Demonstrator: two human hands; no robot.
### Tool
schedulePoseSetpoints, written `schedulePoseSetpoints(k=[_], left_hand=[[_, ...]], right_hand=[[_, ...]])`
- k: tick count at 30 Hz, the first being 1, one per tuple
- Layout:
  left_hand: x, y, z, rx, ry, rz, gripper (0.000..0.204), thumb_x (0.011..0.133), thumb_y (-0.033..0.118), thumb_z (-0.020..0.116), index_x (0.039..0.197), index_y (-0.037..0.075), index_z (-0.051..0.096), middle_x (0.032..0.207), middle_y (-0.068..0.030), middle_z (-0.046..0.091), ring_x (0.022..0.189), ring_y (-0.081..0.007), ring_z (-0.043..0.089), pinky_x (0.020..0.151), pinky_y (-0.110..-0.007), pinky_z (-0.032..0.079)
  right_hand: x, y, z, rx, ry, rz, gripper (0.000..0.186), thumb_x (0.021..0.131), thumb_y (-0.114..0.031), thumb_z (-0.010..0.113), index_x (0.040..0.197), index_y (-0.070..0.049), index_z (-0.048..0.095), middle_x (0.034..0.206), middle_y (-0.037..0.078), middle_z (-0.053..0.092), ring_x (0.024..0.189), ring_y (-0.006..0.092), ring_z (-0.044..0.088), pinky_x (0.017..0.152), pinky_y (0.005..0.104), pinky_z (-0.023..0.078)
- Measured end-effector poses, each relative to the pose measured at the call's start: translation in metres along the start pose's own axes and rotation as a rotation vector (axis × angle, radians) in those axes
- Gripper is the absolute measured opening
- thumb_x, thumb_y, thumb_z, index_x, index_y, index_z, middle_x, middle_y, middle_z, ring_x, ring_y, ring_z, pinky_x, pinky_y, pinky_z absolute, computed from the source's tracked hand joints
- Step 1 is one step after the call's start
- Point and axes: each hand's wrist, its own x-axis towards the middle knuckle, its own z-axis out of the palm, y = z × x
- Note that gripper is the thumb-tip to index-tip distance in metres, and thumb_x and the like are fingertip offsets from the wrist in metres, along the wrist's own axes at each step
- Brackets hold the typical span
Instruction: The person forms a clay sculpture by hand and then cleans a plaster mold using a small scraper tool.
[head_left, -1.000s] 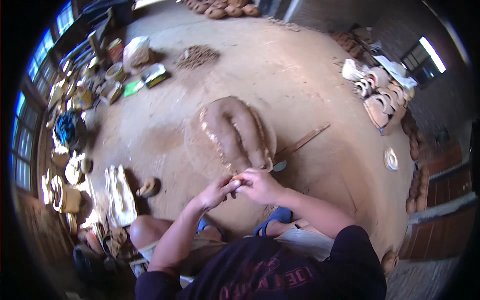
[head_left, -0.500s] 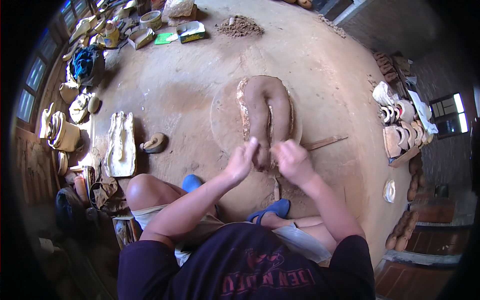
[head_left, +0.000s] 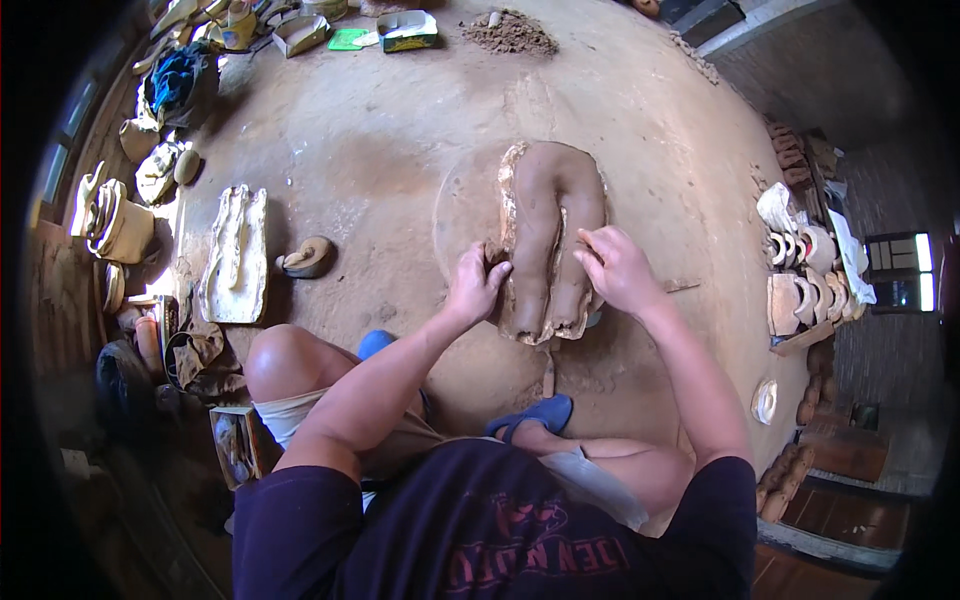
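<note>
A bare, earth-coloured floor [head_left: 360,190] spreads across a workshop with a window along the left wall and another at the far right. At the left edge, sunlit pale pottery pieces [head_left: 125,228] stand near a dark container heaped with blue cloth [head_left: 175,78]. Right of them lies a long, whitish mould [head_left: 236,255], with a dark rounded object [head_left: 308,257] just beside it. Open cardboard boxes [head_left: 408,32] and a mound of crumbled brown earth [head_left: 510,34] sit farther off.

The left hand [head_left: 472,288] is at the near left edge of a U-shaped clay form [head_left: 537,225], its fingers curled and thumb forward; whether it pinches anything, I cannot tell. The form lies centrally before the person, its bend far and two ends near, in a pale-rimmed mould. The right hand [head_left: 622,268] is at its right limb, thumb and forefinger close together; their grip is unclear too. A blue slipper [head_left: 543,413] is nearer. Curved clay pieces [head_left: 808,298] stand stacked at the right.
</note>
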Motion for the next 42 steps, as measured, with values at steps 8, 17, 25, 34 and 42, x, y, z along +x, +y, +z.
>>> schedulePoseSetpoints(k=[8, 17, 25, 34, 42], left_hand=[[0.035, 0.001, -0.026, -0.018, 0.093, -0.140, 0.037, 0.097, 0.028, 0.077, 0.112, -0.003, 0.064, 0.102, -0.0238, 0.075, 0.098, -0.0347, 0.074, 0.088, -0.046, 0.056], [0.071, -0.024, -0.045, -0.049, 0.166, -0.312, 0.040, 0.100, 0.029, 0.071, 0.120, -0.004, 0.062, 0.111, -0.0299, 0.074, 0.108, -0.0434, 0.073, 0.092, -0.049, 0.056], [0.083, -0.013, -0.042, -0.029, 0.201, -0.256, 0.034, 0.101, 0.026, 0.071, 0.116, -0.004, 0.065, 0.104, -0.0205, 0.075, 0.101, -0.0290, 0.069, 0.089, -0.042, 0.055], [0.085, -0.027, -0.041, -0.110, 0.227, -0.243, 0.034, 0.100, 0.026, 0.070, 0.116, -0.004, 0.066, 0.106, -0.0271, 0.075, 0.103, -0.0392, 0.074, 0.090, -0.046, 0.056], [0.080, -0.020, -0.044, -0.006, 0.214, -0.244, 0.036, 0.099, 0.028, 0.069, 0.115, -0.003, 0.066, 0.107, -0.0282, 0.074, 0.105, -0.0439, 0.072, 0.091, -0.049, 0.054]], right_hand=[[0.044, 0.016, 0.012, 0.006, -0.091, -0.169, 0.018, 0.090, 0.000, 0.066, 0.106, -0.001, 0.073, 0.099, 0.016, 0.070, 0.100, 0.0355, 0.068, 0.088, 0.0447, 0.056], [0.075, 0.026, 0.030, 0.010, -0.378, -0.329, 0.012, 0.090, -0.004, 0.062, 0.098, -0.005, 0.070, 0.106, 0.013, 0.067, 0.103, 0.0339, 0.067, 0.086, 0.0442, 0.056], [0.074, 0.039, 0.032, -0.085, -0.482, -0.223, 0.014, 0.097, -0.015, 0.059, 0.101, -0.008, 0.070, 0.102, 0.016, 0.065, 0.104, 0.0364, 0.066, 0.090, 0.0470, 0.053], [0.072, 0.027, -0.007, -0.262, -0.761, 0.162, 0.055, 0.093, -0.023, 0.047, 0.144, -0.031, 0.066, 0.120, 0.020, 0.072, 0.111, 0.0388, 0.069, 0.098, 0.0473, 0.055], [0.060, 0.059, 0.002, -0.140, -0.768, 0.427, 0.061, 0.090, -0.023, 0.051, 0.150, -0.028, 0.062, 0.130, 0.022, 0.071, 0.114, 0.0386, 0.071, 0.106, 0.0446, 0.053]])
